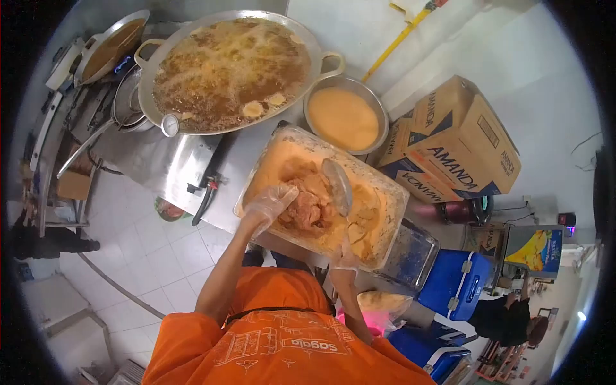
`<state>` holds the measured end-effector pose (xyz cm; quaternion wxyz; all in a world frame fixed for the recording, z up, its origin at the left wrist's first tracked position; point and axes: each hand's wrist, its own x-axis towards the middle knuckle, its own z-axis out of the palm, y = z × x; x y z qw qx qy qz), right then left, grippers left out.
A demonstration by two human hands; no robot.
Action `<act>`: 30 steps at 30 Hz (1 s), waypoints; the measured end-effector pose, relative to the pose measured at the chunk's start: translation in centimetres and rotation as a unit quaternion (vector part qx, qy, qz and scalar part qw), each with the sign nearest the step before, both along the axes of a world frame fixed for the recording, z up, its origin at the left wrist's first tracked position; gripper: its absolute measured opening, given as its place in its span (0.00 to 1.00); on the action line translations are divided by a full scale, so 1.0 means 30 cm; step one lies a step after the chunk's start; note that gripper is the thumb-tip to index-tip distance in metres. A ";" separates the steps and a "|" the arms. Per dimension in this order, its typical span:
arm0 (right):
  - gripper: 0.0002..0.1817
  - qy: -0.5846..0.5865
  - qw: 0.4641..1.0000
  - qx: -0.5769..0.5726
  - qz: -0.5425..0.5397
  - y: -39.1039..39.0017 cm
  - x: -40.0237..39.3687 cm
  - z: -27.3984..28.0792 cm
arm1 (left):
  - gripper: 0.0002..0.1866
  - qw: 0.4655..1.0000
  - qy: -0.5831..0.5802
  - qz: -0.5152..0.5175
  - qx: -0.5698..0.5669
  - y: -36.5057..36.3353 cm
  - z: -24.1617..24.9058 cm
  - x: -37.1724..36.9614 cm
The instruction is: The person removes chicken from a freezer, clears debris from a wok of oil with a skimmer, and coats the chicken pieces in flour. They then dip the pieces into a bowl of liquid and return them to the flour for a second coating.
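A clear tub (399, 221) holds orange-tinted flour (279, 154) and a heap of flour-coated raw meat (312, 202). My left hand (273, 206), in a clear plastic glove, is at the heap's left side, its fingers closed on the edge of the meat; the fingertips are partly hidden. At the tub's near right side, my gloved right hand (345, 258) is wrapped round the handle of a large metal spoon (337, 186). The spoon's bowl rests tilted against the right side of the heap. Clumps of flour lie right of the spoon.
Beyond the tub, a wide pan (146, 83) of bubbling oil holds frying pieces and a thermometer (170, 125). A bowl of orange batter (343, 119) stands beside Amanda cartons (459, 151). A strainer (130, 102) lies left; blue coolers (454, 282) and another person (507, 317) are right.
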<state>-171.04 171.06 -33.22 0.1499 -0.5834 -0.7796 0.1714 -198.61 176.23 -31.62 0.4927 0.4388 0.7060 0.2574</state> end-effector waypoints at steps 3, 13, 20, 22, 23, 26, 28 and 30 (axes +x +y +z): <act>0.21 0.088 0.986 -0.111 -0.085 0.042 -0.008 0.126 | 0.20 0.993 0.086 0.000 0.077 -0.034 -0.021 -0.008; 0.18 0.080 0.995 0.056 -0.030 0.632 -0.065 0.140 | 0.19 0.944 0.319 0.057 0.057 -0.096 -0.163 0.027; 0.15 -0.144 0.987 0.022 -0.067 1.137 -0.093 0.025 | 0.20 0.935 0.338 0.085 0.059 -0.090 -0.139 0.035; 0.14 -0.172 0.985 0.002 -0.012 1.185 -0.073 0.021 | 0.21 0.922 0.370 0.087 0.076 -0.097 -0.159 0.040; 0.13 -0.202 0.978 -0.020 0.042 1.200 -0.059 0.018 | 0.21 0.920 0.373 0.090 0.076 -0.108 -0.217 0.040; 0.11 -0.228 0.962 -0.025 0.151 1.284 -0.013 -0.051 | 0.25 0.911 0.393 0.031 0.119 -0.128 -0.374 0.040; 0.11 -0.342 0.877 -0.005 0.338 1.340 0.014 -0.043 | 0.29 0.886 0.451 0.041 0.101 -0.123 -0.327 0.057; 0.12 -0.173 0.932 -0.197 0.249 1.372 0.053 -0.042 | 0.31 0.922 0.384 0.036 0.027 -0.087 -0.153 0.043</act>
